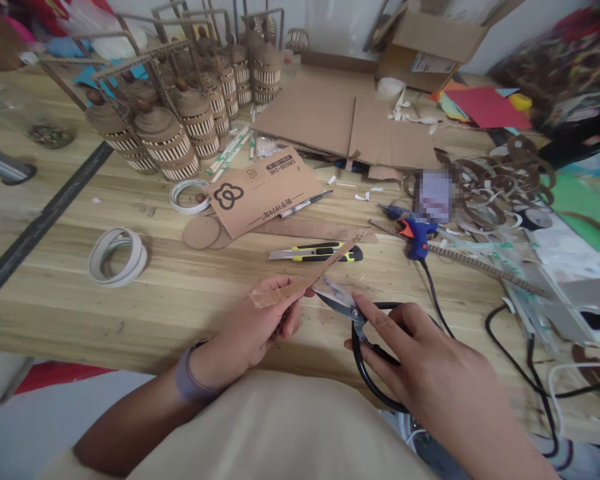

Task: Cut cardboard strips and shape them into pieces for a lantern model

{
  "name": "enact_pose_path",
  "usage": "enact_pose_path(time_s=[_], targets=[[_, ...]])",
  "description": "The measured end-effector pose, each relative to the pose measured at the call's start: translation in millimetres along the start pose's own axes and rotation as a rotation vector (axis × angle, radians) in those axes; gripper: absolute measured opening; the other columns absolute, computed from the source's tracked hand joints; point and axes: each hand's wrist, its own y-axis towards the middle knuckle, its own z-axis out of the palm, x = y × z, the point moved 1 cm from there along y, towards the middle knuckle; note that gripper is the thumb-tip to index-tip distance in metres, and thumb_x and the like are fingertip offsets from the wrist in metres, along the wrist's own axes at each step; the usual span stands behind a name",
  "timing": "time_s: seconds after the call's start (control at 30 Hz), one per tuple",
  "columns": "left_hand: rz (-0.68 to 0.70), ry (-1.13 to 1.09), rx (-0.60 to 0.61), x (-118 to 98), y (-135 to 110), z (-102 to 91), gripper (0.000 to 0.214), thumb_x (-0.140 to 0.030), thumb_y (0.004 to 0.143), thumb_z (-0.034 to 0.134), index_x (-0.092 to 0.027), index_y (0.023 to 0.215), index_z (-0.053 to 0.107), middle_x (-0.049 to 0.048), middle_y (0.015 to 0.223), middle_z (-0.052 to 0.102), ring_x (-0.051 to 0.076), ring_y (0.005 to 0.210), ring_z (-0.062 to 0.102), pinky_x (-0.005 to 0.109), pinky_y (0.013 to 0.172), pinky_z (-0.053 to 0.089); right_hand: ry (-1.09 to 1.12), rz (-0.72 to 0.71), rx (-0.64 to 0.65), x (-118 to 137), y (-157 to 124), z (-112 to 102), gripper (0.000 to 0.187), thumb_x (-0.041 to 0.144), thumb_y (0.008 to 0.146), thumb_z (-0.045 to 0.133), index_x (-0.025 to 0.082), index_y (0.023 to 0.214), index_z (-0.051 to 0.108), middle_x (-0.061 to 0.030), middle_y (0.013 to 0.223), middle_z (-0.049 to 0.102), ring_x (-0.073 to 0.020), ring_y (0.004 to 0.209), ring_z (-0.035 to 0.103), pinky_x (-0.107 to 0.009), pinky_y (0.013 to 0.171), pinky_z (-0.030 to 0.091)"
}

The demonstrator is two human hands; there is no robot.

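Note:
My left hand (pixel 263 327) is closed on a narrow cardboard strip (pixel 325 267) that slants up to the right over the table. Something small and dark brown shows under its curled fingers, too hidden to name. My right hand (pixel 420 360) grips black-handled scissors (pixel 347 308), with its fingers about the handles. The blades point left, their tips close to my left fingertips and the lower edge of the strip; whether they touch it I cannot tell. Just beyond the strip lies a yellow and black utility knife (pixel 315 253), partly covered by the strip's far end.
Rolls of tape (pixel 117 257) and cardboard discs (pixel 201 231) lie left. A printed cardboard piece (pixel 267 190) sits behind the knife. A blue glue gun (pixel 419 237) with a trailing cord is at right, near curled brown strips (pixel 485 187). Several lantern-like objects (pixel 167 137) stand at back left.

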Motion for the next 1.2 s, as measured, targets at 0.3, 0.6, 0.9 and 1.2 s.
enact_pose_path(time_s=[0.3,0.6,0.9,1.2], targets=[[0.017,0.005,0.004,1.8,0.4,-0.7,0.031,-0.047,0.089,0.054,-0.018,0.077,0.057,-0.0093,0.038,0.038,0.008,0.038,0.027,0.022,0.04,0.015,-0.002,-0.006,0.003,0.2,0.9,-0.2,0.045,0.041,0.101,0.037,0.02,0.134,0.058,-0.0009,0.078,0.057,-0.0099,0.045,0.053,-0.025,0.037,0.032],[0.018,-0.001,-0.004,3.2,-0.5,-0.9,0.031,-0.049,0.089,0.056,-0.019,0.079,0.058,-0.0093,0.04,0.04,0.008,0.039,0.029,0.021,0.04,0.018,-0.024,-0.018,-0.009,1.2,1.9,-0.2,0.045,0.041,0.102,0.034,0.02,0.133,0.059,-0.0008,0.077,0.056,-0.0101,0.045,0.051,-0.026,0.038,0.031],[0.025,0.112,0.004,-3.4,-2.6,-6.3,0.034,-0.051,0.087,0.056,-0.018,0.081,0.064,-0.0063,0.042,0.05,0.008,0.039,0.039,0.019,0.041,0.029,-0.082,-0.053,-0.051,6.5,4.3,0.3,0.042,0.034,0.102,0.033,0.019,0.129,0.062,-0.0019,0.073,0.055,-0.012,0.051,0.053,-0.027,0.04,0.029],[0.082,0.225,-0.057,5.1,1.0,-9.5,0.037,-0.054,0.089,0.055,-0.019,0.087,0.07,-0.004,0.05,0.058,0.01,0.043,0.051,0.019,0.043,0.039,0.015,-0.105,-0.06,7.9,5.4,9.5,0.043,0.032,0.103,0.033,0.014,0.131,0.059,-0.0012,0.073,0.057,-0.0111,0.05,0.055,-0.026,0.04,0.034]])
